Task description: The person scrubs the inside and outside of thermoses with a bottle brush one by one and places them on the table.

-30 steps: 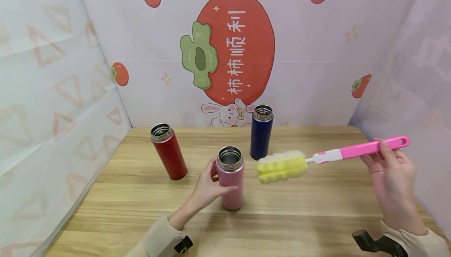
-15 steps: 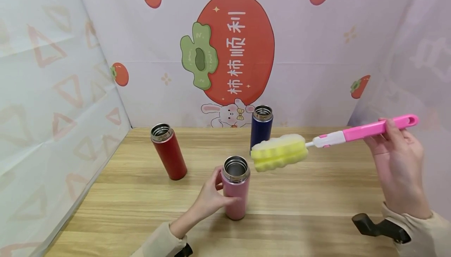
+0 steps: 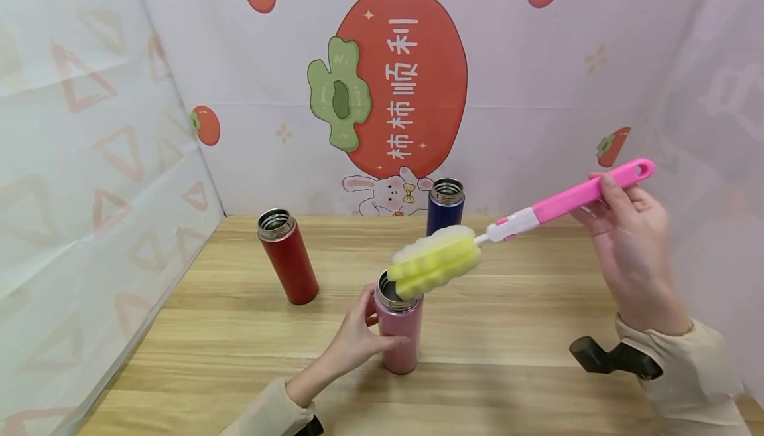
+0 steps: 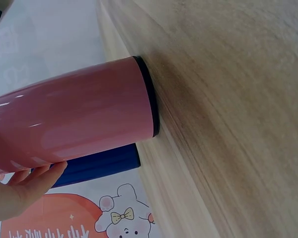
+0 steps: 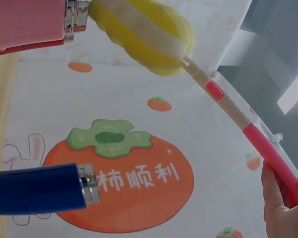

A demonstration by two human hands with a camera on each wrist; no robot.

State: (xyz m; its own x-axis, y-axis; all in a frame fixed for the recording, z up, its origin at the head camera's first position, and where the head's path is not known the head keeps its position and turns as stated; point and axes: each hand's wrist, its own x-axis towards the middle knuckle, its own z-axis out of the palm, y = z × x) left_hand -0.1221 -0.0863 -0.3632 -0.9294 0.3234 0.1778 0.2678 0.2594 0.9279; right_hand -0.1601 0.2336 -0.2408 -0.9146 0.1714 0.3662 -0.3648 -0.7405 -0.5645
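My left hand (image 3: 357,333) grips a pink thermos bottle (image 3: 400,340) round its side; its lid is off and it stands upright on the table. In the left wrist view the bottle's dark base (image 4: 148,96) meets the wood. My right hand (image 3: 635,250) holds a bottle brush by its pink handle (image 3: 587,194), tilted down to the left. The brush's yellow and white sponge head (image 3: 436,260) is at the pink bottle's mouth, covering part of the opening. Whether the tip dips inside, I cannot tell.
A red thermos bottle (image 3: 289,260) without a lid stands to the left on the wooden table (image 3: 239,350). Behind the sponge is a lidless blue thermos bottle (image 3: 444,214), partly hidden. Printed cloth walls (image 3: 525,91) enclose the table's back and sides.
The right hand has lifted the brush, then brought it leftward with its head tilting down to the pink bottle's mouth. The left hand has moved the pink bottle slightly right and nearer.
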